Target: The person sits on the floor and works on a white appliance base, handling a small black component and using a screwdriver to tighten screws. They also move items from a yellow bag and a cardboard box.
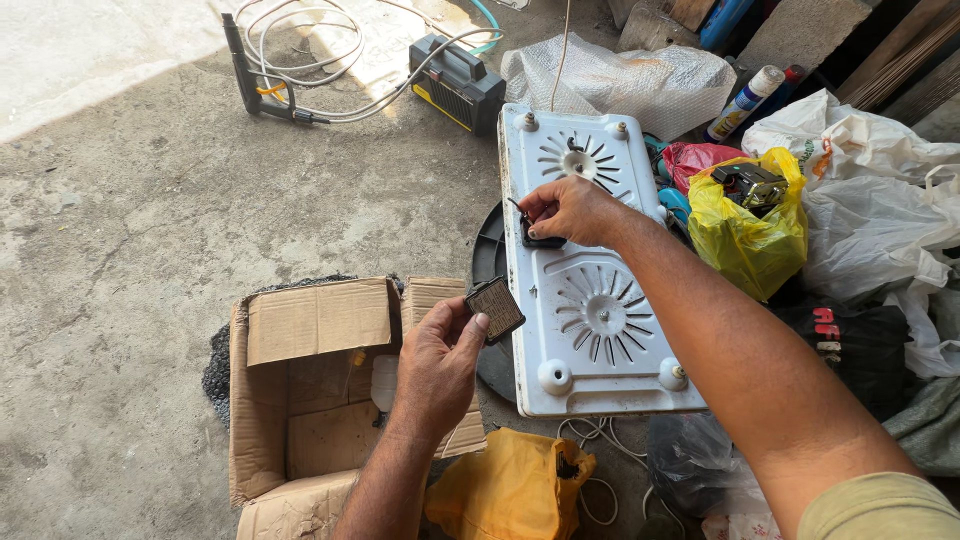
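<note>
A white appliance [590, 330] lies upside down on the concrete floor, its base showing two round vent grilles and small feet. My right hand [572, 210] rests on the middle of that base and pinches a small black part [540, 240] against it. My left hand [437, 362] is raised just left of the appliance, above an open cardboard box [310, 390], and holds a small dark rectangular block [496, 308] between thumb and fingers.
A yellow bag [752, 232] and several white plastic bags [880, 210] crowd the right side. An orange-yellow bag [510, 490] lies near me. A pressure washer [458, 82] with hose [300, 60] sits at the back, beside bubble wrap [630, 80].
</note>
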